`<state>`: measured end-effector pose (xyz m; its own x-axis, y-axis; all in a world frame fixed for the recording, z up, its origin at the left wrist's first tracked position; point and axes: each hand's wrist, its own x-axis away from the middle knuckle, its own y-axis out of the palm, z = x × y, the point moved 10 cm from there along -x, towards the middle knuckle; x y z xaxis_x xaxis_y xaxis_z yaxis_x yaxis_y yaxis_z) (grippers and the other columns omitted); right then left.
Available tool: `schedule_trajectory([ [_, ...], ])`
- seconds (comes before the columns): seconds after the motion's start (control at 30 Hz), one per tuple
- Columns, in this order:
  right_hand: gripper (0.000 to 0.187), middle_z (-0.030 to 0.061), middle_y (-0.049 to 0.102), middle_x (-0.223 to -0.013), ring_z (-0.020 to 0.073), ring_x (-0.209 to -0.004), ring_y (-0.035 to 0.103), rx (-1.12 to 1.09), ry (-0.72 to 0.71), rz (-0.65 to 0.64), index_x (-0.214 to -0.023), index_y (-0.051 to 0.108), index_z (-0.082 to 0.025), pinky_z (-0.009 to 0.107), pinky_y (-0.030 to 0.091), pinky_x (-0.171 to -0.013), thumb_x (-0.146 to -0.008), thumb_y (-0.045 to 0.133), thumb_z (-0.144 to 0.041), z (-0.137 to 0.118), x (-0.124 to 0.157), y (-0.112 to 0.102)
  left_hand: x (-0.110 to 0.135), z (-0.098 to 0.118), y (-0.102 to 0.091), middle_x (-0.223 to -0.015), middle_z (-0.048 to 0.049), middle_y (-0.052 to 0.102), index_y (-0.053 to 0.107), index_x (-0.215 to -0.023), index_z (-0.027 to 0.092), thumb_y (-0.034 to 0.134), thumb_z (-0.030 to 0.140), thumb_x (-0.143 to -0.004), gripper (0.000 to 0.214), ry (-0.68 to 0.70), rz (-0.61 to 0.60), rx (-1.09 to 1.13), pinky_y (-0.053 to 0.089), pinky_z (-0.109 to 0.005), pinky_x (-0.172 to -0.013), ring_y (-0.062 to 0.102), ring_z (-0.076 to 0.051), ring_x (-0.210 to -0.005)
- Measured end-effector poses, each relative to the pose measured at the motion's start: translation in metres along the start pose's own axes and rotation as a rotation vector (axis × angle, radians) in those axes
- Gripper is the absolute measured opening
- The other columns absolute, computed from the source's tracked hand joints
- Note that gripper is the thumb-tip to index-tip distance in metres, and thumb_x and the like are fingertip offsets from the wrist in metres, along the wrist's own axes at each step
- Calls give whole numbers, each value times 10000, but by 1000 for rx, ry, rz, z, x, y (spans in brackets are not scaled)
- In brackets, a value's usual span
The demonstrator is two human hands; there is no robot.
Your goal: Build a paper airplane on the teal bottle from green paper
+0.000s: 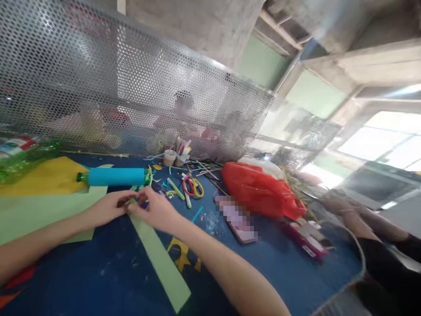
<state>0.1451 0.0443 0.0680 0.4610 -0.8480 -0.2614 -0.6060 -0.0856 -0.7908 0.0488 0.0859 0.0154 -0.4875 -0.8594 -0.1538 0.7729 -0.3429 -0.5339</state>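
Note:
Both my hands meet over the dark blue table, pinching the far end of a pale green paper strip (161,259). My left hand (108,206) has its fingers closed at the strip's tip. Beside it, my right hand (154,208) grips the same end with thumb and fingers. The strip slants down toward the table's near side. Just beyond my hands lies a green bottle wrapped in blue paper (116,176). A large pale green sheet (75,208) and a yellow sheet (49,177) spread to the left.
Scissors (193,186), markers (176,188) and paper scraps (182,254) lie right of my hands. Farther right are a phone (235,219), a red plastic bag (259,188) and a magenta box (305,243). A perforated metal screen (148,87) stands behind. Another person's arms (355,224) appear at right.

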Motion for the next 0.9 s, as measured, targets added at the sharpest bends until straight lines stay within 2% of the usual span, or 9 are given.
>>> schedule_trajectory([
  [0.1,366,0,651,-791,147,-648,612,12,-4,-66,-1078,439,-197,224,414,-544,-787,581,-367,-6,7,30,3,0,2,-1108,-83,654,587,-1083,187,558,432,-730,430,-19,30,18,520,-347,-818,629,-252,-971],
  [0.2,200,-36,618,-739,110,-623,592,-41,-78,-114,-964,488,-212,195,424,-563,-811,563,-317,-16,11,46,6,2,-1,-1091,-81,661,601,-1068,198,553,443,-731,419,-14,81,9,525,-347,-809,632,-252,-962],
  [0.27,106,-38,607,-770,90,-640,577,-48,-145,-101,-891,504,-212,182,432,-599,-838,533,-299,-22,13,45,7,3,-6,-1103,-80,656,611,-1054,204,550,451,-736,408,-1,129,-8,517,-349,-831,626,-249,-978],
  [0.37,87,6,593,-859,130,-776,562,135,-207,-8,-879,533,-194,229,445,-715,-823,547,-259,-25,15,37,8,5,-9,-1123,-82,646,604,-1079,207,513,481,-775,419,25,169,-58,509,-356,-851,619,-243,-995],
  [0.5,318,84,544,-996,227,-933,493,399,-171,94,-1010,551,-169,332,437,-802,-763,629,-354,-19,16,28,9,8,-9,-1140,-77,639,605,-1083,203,492,505,-795,432,43,184,-114,507,-347,-855,618,-233,-993],
  [0.57,382,86,535,-1000,231,-920,480,438,-169,95,-1058,540,-169,343,433,-808,-775,614,-414,-18,16,28,10,10,-11,-1146,-75,637,609,-1080,203,482,518,-797,442,53,202,-140,505,-342,-854,616,-231,-995],
  [0.7,347,76,546,-941,218,-894,470,479,-224,66,-1025,547,-154,342,411,-848,-806,573,-422,-21,16,32,10,12,-15,-1135,-78,641,621,-1067,206,462,528,-799,448,67,236,-214,507,-337,-836,619,-232,-975],
  [0.9,210,74,563,-922,210,-863,478,592,-217,-1,-1032,541,-142,344,430,-793,-850,472,-224,-17,14,39,10,15,-10,-1075,-66,664,633,-1042,220,421,464,-835,383,119,212,-366,491,-344,-843,614,-224,-962],
])
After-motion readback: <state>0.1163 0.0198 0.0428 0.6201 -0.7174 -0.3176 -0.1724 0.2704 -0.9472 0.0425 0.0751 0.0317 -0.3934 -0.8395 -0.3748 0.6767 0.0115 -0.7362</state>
